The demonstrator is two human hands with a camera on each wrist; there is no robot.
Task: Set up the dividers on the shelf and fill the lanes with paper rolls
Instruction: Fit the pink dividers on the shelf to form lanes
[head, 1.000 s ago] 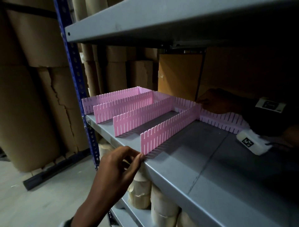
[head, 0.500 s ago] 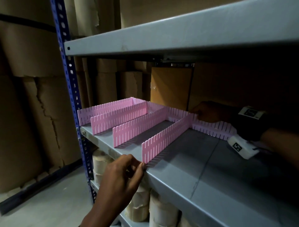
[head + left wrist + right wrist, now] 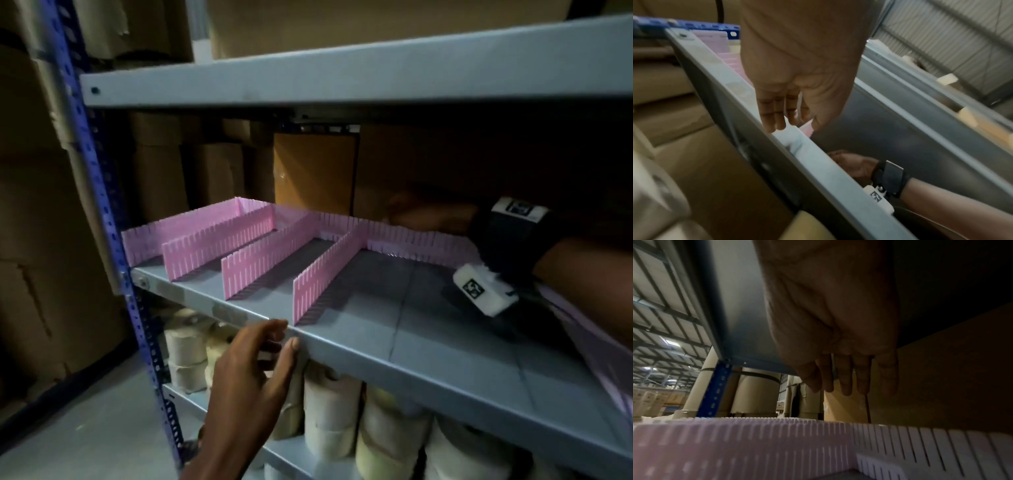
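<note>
Several pink slotted dividers (image 3: 270,255) stand front to back on the grey shelf (image 3: 394,329), slotted into a long pink back strip (image 3: 404,238). My left hand (image 3: 286,334) is at the shelf's front lip, just below the front end of the rightmost divider (image 3: 325,274), with relaxed fingers that hold nothing. In the left wrist view the left hand (image 3: 797,128) hovers by that pink end. My right hand (image 3: 411,212) reaches deep into the shelf above the back strip. In the right wrist view its fingers (image 3: 845,382) hang straight and empty over the strip (image 3: 900,439). Paper rolls (image 3: 330,411) stand on the shelf below.
The upper shelf (image 3: 342,75) hangs low over the work space. A blue upright (image 3: 102,212) bounds the left side. A brown box (image 3: 315,171) stands behind the back strip. Another pale pink strip (image 3: 589,349) lies along the shelf's right part, blurred.
My left hand has let go of the rightmost divider's front end and dropped to the shelf lip. My right hand has lifted off the back strip.
</note>
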